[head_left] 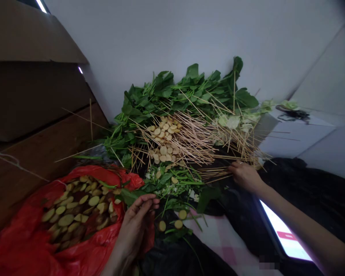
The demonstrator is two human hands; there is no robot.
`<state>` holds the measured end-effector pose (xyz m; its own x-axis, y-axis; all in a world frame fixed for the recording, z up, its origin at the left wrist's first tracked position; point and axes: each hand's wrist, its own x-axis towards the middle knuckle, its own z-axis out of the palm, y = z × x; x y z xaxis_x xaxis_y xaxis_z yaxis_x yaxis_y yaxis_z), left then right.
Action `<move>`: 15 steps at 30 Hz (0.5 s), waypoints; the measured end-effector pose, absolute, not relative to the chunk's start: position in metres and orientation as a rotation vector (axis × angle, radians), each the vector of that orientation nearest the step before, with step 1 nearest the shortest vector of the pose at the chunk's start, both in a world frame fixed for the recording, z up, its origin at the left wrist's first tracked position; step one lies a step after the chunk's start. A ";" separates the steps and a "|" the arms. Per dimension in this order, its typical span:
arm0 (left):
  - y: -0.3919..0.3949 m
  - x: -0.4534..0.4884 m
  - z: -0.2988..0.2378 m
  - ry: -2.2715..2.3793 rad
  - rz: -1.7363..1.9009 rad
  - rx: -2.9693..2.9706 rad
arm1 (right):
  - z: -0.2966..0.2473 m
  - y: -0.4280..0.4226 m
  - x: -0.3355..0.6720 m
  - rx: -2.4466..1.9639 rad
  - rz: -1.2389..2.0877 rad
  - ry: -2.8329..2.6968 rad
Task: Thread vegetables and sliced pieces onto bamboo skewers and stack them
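My left hand (138, 220) lies at the right rim of a red plastic bag (23, 245), fingers pressed together on a green leaf (132, 196). The bag holds several pale potato slices (74, 209). My right hand (244, 175) reaches to the bamboo skewers (215, 174) and its fingers close on a small bundle of them. More skewers (189, 138) lie in a spread pile, some threaded with round slices (163, 142). Behind them sits a heap of leafy greens (186, 92).
Loose slices (178, 219) and cut stems lie on a dark cloth. A lit screen (284, 234) glows under my right forearm. Wooden boards (31, 115) stand at the left, a white wall behind, and a white surface (296, 132) at the far right.
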<state>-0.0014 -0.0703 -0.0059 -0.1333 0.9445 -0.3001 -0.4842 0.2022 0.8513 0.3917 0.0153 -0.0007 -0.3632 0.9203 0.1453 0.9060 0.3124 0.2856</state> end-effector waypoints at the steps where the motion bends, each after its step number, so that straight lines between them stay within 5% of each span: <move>1: -0.070 -0.001 -0.006 1.101 1.346 0.560 | 0.000 0.016 0.390 1.766 0.512 2.509; 15: -0.070 -0.007 -0.005 1.081 1.287 0.519 | -0.010 0.045 0.358 1.562 0.493 2.628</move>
